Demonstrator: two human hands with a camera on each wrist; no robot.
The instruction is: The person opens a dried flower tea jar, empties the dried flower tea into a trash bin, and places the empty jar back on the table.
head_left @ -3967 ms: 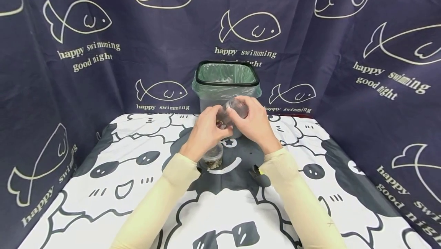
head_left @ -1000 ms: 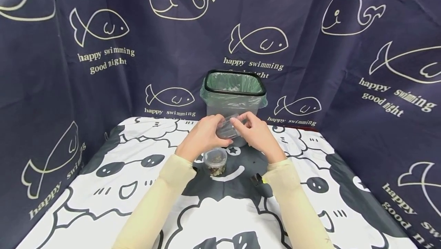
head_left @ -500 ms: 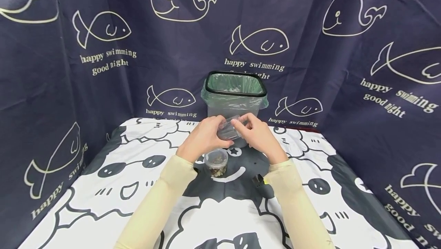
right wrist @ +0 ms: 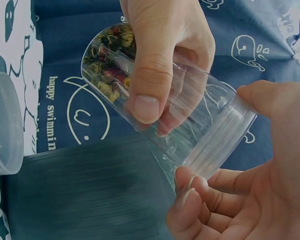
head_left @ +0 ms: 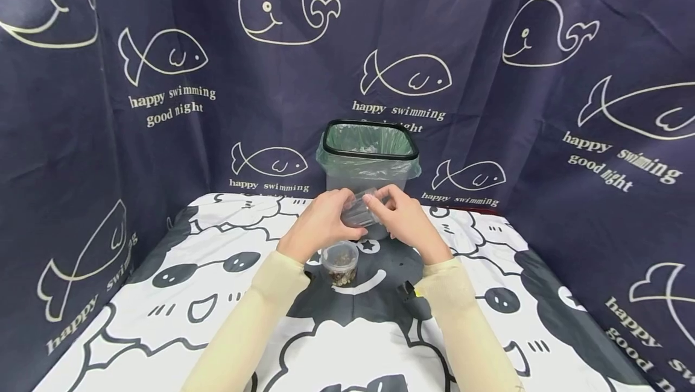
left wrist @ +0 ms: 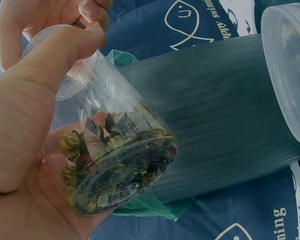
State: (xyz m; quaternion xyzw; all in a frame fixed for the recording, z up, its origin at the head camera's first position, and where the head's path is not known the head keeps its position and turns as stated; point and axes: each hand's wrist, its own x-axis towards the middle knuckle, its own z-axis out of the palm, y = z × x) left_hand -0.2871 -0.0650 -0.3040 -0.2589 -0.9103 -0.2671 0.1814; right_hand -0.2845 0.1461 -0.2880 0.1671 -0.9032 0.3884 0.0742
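One jar (left wrist: pixel 115 95) of dried flowers (left wrist: pixel 97 165) lies inside the gripping left hand (head_left: pixel 320 223), right hand (head_left: pixel 408 218) pinches its ribbed end (right wrist: pixel 222 140); one bin (head_left: pixel 369 173) near table's (head_left: pixel 217 295) far edge, one tub (head_left: pixel 340 264) before it

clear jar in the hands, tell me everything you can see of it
The clear jar is cylindrical and smooth-walled, apparently plastic, with a ridged, transparent cap at one end. Dried-looking flowers, yellow and dark red, gather toward its base. It is held tilted in front of the bin. The left hand grips its body; the right hand holds the cap's edge.
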